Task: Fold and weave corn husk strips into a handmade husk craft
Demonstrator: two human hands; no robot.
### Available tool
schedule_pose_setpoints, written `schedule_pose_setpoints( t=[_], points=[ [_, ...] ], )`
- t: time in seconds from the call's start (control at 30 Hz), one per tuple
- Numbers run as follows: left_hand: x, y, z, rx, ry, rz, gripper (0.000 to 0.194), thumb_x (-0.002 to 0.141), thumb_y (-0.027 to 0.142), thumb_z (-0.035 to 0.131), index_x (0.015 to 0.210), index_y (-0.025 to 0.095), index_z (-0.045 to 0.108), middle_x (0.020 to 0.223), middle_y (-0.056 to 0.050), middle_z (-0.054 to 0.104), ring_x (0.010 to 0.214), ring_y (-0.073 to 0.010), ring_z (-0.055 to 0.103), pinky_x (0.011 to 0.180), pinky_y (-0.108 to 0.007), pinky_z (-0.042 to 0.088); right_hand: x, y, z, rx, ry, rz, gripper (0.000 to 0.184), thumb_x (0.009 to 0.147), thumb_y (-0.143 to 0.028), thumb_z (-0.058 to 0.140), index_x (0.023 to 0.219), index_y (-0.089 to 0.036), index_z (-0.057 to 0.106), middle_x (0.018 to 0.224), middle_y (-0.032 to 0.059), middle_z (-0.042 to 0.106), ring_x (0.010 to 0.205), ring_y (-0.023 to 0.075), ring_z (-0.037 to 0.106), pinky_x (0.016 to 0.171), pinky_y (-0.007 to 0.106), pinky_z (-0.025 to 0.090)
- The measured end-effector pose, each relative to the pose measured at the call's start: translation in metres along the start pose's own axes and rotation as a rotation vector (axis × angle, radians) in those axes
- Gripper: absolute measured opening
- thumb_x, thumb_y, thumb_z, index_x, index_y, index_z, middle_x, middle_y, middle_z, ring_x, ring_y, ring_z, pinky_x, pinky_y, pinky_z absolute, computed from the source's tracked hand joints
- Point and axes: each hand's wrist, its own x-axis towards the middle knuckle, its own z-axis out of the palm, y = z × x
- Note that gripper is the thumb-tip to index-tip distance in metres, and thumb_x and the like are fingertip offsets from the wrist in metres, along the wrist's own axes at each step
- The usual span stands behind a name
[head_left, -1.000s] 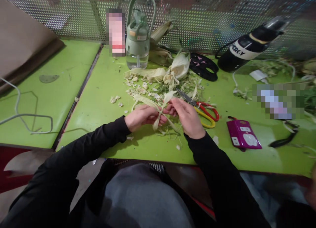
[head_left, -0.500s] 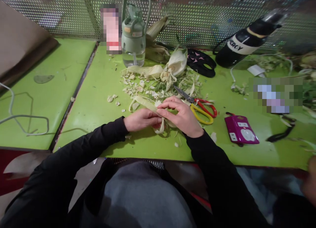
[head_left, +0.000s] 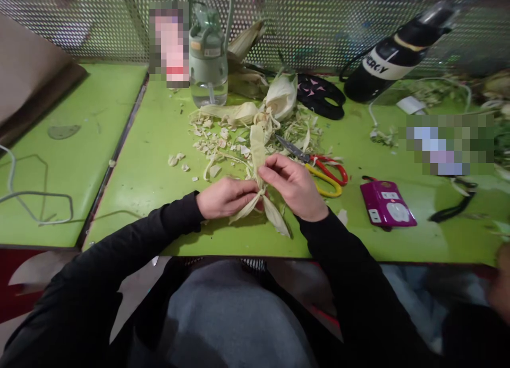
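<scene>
Pale corn husk strips [head_left: 258,147] meet at a gathered knot between my hands, one strip standing up and two hanging down toward the table edge. My left hand [head_left: 230,197] pinches this bundle from the left, its fingertips partly hidden behind the strips. My right hand [head_left: 297,186] is closed on the upright strip, thumb and forefinger at its lower part. Just right of that hand lie scissors [head_left: 324,174] with one red and one yellow handle. Cut husk scraps [head_left: 217,137] are scattered beyond my hands, with larger corn husks [head_left: 281,97] behind them.
On the green table [head_left: 131,198] stand a pale green water bottle [head_left: 208,60] and a leaning black bottle [head_left: 394,60]. A purple power socket [head_left: 387,204] lies at right, near a black patterned object [head_left: 321,96]. A white cable [head_left: 35,190] and a brown paper bag [head_left: 32,76] are at left.
The husk strip that pointed left now stands upright, and two strips show spread below the knot. My right hand has closed more tightly around it. The whole view has shifted slightly.
</scene>
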Motion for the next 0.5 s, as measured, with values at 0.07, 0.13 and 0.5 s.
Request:
schedule_pose_setpoints(
  t=[0.07,0.13,0.5],
  points=[
    [0.0,0.003,0.0,-0.001,-0.003,0.032,0.035,0.103,0.033,0.043,0.092,0.012,0.068,0.074,-0.004,0.07,0.059,-0.0093,0.058,0.061,-0.02,0.045,0.0,0.0,0.002,-0.008,0.021,-0.006,0.023,0.091,-0.036,0.068,0.077,-0.021,0.058,0.07,-0.0038,0.05,0.066,0.0115,0.045,0.064,0.028,0.038],
    [0.0,0.005,0.0,-0.011,0.0,0.063,0.035,0.103,0.033,0.042,0.091,0.013,0.069,0.073,-0.004,0.069,0.058,-0.009,0.057,0.06,-0.019,0.045,-0.001,0.001,0.004,-0.003,0.044,-0.004,0.026,0.091,-0.039,0.069,0.077,-0.021,0.056,0.07,-0.0042,0.049,0.064,0.0111,0.044,0.064,0.028,0.038],
    [0.001,0.001,0.002,0.155,0.088,0.118,0.034,0.103,0.033,0.043,0.096,0.015,0.071,0.075,-0.004,0.07,0.063,-0.0106,0.061,0.063,-0.019,0.047,0.002,0.008,0.003,-0.092,0.172,-0.11,0.025,0.091,-0.047,0.067,0.09,-0.023,0.059,0.082,-0.0016,0.059,0.071,0.0133,0.053,0.067,0.029,0.045]
  ],
)
